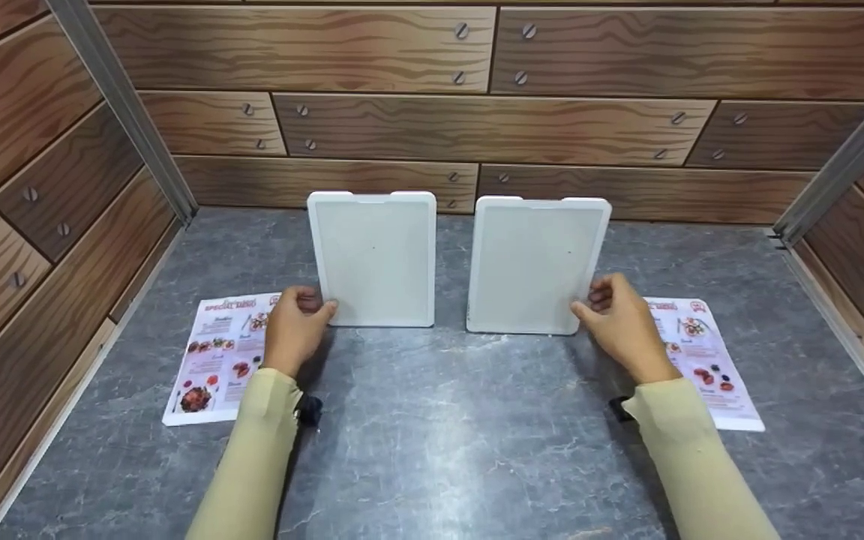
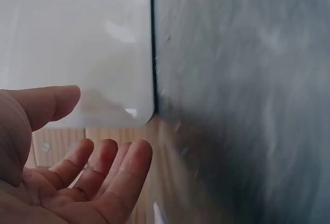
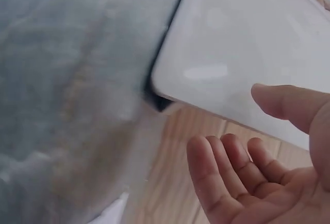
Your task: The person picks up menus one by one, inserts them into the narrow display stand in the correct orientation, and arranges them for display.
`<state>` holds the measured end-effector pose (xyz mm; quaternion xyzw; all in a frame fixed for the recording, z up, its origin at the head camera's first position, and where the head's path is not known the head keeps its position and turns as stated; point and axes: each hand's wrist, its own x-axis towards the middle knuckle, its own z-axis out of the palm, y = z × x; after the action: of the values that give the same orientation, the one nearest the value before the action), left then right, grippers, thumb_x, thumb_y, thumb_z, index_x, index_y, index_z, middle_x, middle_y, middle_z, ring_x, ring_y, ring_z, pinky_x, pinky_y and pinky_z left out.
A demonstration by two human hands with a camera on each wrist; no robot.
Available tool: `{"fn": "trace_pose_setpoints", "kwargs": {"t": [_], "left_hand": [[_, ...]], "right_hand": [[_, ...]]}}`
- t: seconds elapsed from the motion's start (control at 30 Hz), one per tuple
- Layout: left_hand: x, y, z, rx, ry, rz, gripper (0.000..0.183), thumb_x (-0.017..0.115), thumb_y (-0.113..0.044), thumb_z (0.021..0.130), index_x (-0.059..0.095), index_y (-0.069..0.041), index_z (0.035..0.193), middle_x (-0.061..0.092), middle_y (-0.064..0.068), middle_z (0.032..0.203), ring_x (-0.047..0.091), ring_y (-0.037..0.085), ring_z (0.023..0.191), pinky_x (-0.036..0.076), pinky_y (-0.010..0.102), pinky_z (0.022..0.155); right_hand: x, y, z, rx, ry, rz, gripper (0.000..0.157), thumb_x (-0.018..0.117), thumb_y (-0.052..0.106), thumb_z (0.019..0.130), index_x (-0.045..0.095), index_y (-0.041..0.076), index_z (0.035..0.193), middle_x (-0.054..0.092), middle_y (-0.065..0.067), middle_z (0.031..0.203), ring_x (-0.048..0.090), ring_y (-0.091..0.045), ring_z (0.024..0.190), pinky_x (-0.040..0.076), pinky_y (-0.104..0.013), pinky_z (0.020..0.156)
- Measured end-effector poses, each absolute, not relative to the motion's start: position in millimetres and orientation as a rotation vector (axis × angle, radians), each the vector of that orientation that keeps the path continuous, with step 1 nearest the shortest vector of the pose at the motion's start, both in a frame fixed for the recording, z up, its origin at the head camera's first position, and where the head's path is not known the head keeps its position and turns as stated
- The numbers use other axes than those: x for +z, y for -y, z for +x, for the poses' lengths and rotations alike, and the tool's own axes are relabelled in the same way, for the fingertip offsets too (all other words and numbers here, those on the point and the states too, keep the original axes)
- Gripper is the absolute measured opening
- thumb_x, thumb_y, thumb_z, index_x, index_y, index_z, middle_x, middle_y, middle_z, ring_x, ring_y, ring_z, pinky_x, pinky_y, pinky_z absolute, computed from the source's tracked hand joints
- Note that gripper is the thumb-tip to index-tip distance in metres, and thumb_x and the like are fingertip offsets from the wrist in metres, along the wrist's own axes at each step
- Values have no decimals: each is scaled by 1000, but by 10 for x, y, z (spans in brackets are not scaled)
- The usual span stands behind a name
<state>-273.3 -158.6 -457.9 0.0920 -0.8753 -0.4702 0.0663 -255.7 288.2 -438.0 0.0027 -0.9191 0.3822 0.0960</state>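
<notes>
Two white rectangular display frames with a notch in the top edge stand upright side by side in the head view, the left frame (image 1: 376,262) and the right frame (image 1: 533,266). My left hand (image 1: 297,326) is at the lower outer edge of the left frame. In the left wrist view its thumb (image 2: 56,100) overlaps the glossy panel, while the loosely bent fingers (image 2: 116,183) lie outside the edge. Likewise, my right hand (image 1: 619,330) is at the right frame's lower outer corner. Its thumb (image 3: 283,100) overlaps the panel and its fingers (image 3: 232,170) are spread away from it.
Printed menu sheets lie flat on the grey marbled table (image 1: 432,435): a left menu (image 1: 207,360) and a right menu (image 1: 709,360), each partly covered by an arm. Wood-patterned walls (image 1: 402,127) close off the back and both sides.
</notes>
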Motion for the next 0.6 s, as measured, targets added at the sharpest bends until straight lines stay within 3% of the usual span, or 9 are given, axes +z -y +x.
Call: {"fn": "trace_pose_setpoints", "kwargs": {"t": [0.27,0.6], "left_hand": [[-4399,1831,-2566,-1206,2795,245,52,67,-25,97,53,4,138,56,28,132,54,42,124,41,55,106],[-4354,2270,-2422,-997,2893,320,58,65,-27,96,51,7,141,51,35,138,50,53,127,40,63,104]], "right_hand": [[-4144,-2775,-2416,1099,2722,-91,51,73,20,96,44,-6,129,56,-20,111,58,-35,101,46,-46,85],[-4085,-2557,-2316,1086,2787,157,20,74,17,95,64,3,104,69,-12,98,65,-27,91,50,-40,83]]}}
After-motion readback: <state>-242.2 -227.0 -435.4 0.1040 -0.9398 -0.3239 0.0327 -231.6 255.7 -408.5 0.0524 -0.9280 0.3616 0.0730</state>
